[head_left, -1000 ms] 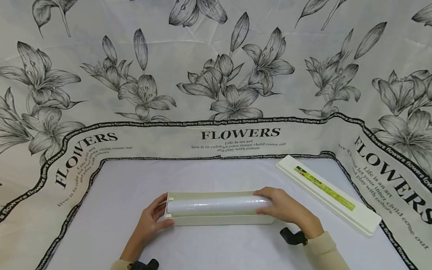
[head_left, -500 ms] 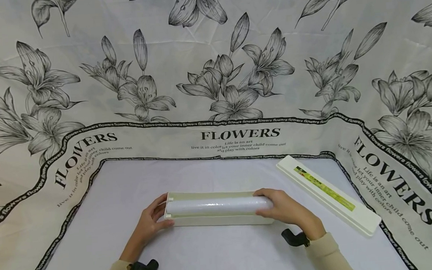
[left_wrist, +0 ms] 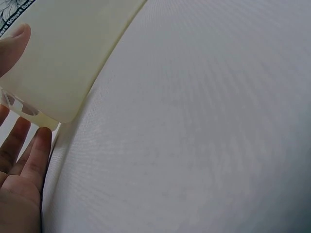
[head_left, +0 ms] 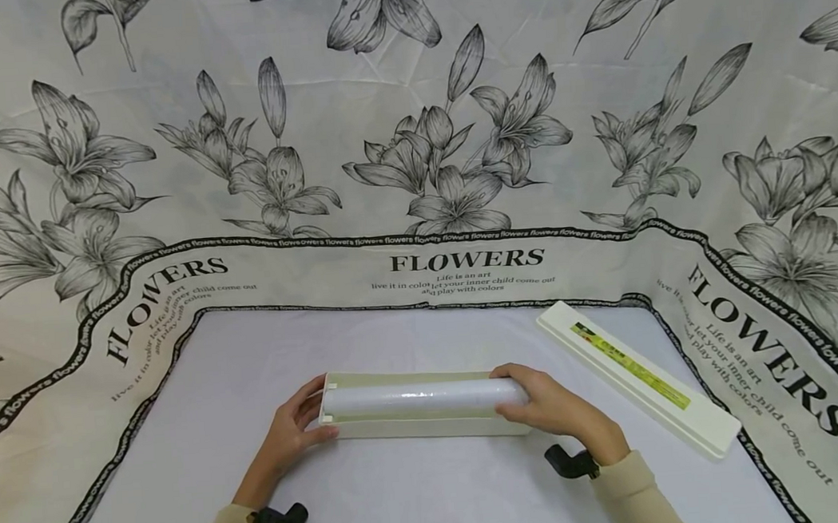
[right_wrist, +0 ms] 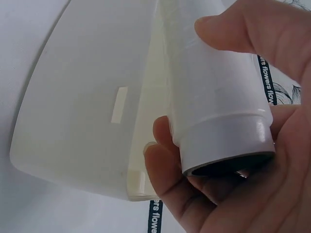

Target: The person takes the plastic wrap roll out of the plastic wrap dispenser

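A long cream cling film box [head_left: 429, 427] lies lengthwise on the white tabletop with its top uncovered. Inside it is a white roll of cling film [head_left: 413, 396]. My left hand [head_left: 290, 431] holds the box's left end, thumb on the front wall and fingers at the end. In the left wrist view, the thumb lies on the box [left_wrist: 73, 53] and fingertips touch its slotted end. At the other end, my right hand [head_left: 553, 401] grips the roll. The right wrist view shows thumb and fingers around the roll [right_wrist: 218, 97], its hollow end raised beside the box [right_wrist: 77, 107].
A cream lid [head_left: 635, 376] with a yellow-green label lies diagonally at the right, across the table's patterned edge. Behind the white tabletop [head_left: 433, 492] hangs a flower-printed cloth [head_left: 413, 158]. Black wrist cameras [head_left: 283, 518] are on both wrists.
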Available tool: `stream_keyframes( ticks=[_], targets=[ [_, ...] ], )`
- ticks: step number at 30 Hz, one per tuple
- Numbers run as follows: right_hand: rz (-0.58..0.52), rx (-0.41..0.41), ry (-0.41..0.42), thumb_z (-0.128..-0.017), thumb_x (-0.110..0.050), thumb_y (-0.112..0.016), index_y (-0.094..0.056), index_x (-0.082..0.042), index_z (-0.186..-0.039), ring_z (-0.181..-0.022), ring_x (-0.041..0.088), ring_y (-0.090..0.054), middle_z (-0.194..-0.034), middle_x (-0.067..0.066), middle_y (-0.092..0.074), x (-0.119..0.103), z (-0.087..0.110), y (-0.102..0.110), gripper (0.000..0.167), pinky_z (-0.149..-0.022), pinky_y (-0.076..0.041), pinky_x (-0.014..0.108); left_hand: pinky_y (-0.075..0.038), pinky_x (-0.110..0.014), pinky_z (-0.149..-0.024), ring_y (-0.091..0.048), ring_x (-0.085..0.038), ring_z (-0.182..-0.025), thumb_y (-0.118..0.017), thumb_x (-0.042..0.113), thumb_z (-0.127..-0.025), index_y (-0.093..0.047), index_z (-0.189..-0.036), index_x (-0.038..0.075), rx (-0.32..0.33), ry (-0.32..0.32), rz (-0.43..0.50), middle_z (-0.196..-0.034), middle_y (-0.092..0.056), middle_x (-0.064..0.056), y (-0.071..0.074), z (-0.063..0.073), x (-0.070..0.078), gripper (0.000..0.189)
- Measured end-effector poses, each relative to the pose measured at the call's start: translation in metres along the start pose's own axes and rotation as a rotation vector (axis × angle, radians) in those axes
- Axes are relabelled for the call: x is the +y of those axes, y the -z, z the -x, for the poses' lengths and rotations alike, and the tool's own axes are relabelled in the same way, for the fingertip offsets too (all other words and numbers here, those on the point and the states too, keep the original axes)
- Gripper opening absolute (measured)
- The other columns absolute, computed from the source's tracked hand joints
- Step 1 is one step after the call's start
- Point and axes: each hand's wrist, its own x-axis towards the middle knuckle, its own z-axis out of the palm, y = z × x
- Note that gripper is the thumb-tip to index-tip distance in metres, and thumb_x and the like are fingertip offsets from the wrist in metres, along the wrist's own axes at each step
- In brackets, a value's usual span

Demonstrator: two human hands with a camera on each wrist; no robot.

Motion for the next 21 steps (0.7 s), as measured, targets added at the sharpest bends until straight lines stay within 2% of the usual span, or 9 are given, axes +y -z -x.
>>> stream_keyframes(
  ticks=[5,11,16,21],
  targets=[
    [0.017,0.015,0.024,-0.089,-0.021,-0.078,-0.063,-0.002,-0.132,-0.101,0.02,-0.061,-0.128,0.015,-0.067,-0.0007,-0.0002,0.0001,0.05,-0.084,-0.055,0.035,-0.049,-0.014,-0.103,-0.056,0.002,-0.128,-0.084,-0.001,-0.08,-0.035,-0.155,-0.005,0.005,0.019,-0.001,-0.155,-0.041,-0.031,-0.0005,0.0003,0.0015,0.09],
    [0.015,0.02,0.033,-0.087,-0.028,-0.083,-0.066,-0.002,-0.13,-0.098,0.018,-0.061,-0.124,0.014,-0.068,-0.0001,-0.0004,-0.0017,0.054,-0.082,-0.054,0.034,-0.049,-0.014,-0.103,-0.056,0.003,-0.127,-0.084,-0.001,-0.08,-0.035,-0.155,-0.005,0.007,0.021,-0.01,-0.155,-0.042,-0.03,-0.0014,0.0006,0.0016,0.09],
    [-0.003,0.014,0.018,-0.089,-0.03,-0.082,-0.066,-0.003,-0.129,-0.099,0.018,-0.061,-0.126,0.014,-0.069,0.0008,-0.0005,-0.0038,0.051,-0.083,-0.054,0.033,-0.049,-0.014,-0.103,-0.056,0.002,-0.127,-0.084,-0.001,-0.08,-0.036,-0.155,-0.004,0.008,0.023,-0.018,-0.155,-0.042,-0.03,-0.0015,0.001,0.0009,0.09],
    [-0.003,0.009,0.046,-0.091,-0.03,-0.079,-0.065,-0.002,-0.129,-0.097,0.015,-0.06,-0.122,0.012,-0.069,0.003,-0.0007,-0.0046,0.049,-0.083,-0.054,0.032,-0.05,-0.015,-0.102,-0.056,0.001,-0.127,-0.085,0.0,-0.08,-0.037,-0.155,-0.003,0.009,0.026,-0.022,-0.155,-0.043,-0.029,-0.0006,0.0013,0.0007,0.089]
  ],
)
